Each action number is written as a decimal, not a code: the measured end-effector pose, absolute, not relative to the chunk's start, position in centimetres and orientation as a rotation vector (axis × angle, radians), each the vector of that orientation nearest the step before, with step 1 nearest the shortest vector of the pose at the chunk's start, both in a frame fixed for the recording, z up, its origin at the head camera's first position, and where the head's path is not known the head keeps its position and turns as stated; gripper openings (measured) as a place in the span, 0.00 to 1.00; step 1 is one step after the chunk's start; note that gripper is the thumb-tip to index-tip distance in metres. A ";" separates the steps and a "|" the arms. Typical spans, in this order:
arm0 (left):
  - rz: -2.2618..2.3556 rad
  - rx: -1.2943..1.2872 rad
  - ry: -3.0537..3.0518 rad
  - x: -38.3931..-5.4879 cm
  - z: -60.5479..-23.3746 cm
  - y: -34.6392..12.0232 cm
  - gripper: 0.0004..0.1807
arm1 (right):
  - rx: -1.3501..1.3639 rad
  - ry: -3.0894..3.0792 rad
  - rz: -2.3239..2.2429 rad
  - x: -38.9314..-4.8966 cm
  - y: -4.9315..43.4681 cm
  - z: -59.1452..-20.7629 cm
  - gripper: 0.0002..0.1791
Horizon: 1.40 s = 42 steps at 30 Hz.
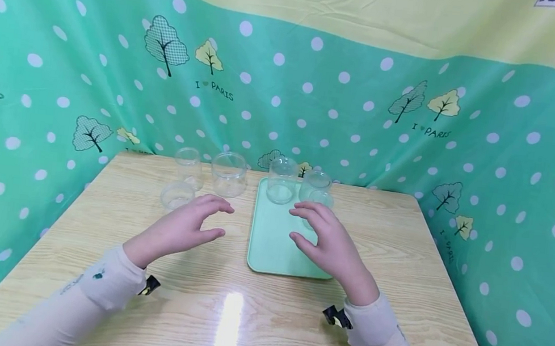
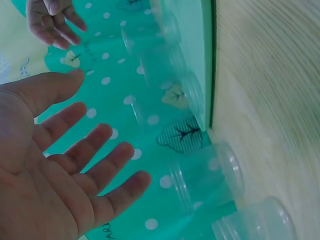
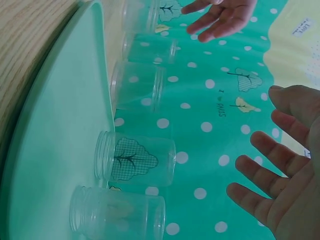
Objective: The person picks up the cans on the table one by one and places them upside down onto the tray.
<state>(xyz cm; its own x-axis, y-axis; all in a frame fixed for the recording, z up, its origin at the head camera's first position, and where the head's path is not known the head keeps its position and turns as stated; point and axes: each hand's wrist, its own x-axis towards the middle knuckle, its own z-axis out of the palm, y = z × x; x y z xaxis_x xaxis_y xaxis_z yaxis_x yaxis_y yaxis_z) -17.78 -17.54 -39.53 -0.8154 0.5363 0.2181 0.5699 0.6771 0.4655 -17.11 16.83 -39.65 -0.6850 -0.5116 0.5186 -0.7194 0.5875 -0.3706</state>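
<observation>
Left hand [image 1: 186,228] and right hand [image 1: 332,245] are hovering empty, gapped wide, near a green rectangular plastic tray [image 1: 280,256] whose rim's probably kinda corralling its clear cylindrical plastic jars [image 1: 280,190].

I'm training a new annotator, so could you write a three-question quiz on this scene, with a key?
1. True or false: the left grip holds nothing.
2. Multiple choice: the tray is A) red, B) green, C) white.
3. Fill in: from the person's viewpoint, the clear containers off the tray stand to its ____.

Key: 1. True. 2. B. 3. Left.
</observation>
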 end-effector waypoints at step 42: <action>-0.360 -0.752 -3.109 -25.4 -39.0 -23.1 0.30 | 1.027 -2.455 0.755 -17.1 17.4 -39.4 0.24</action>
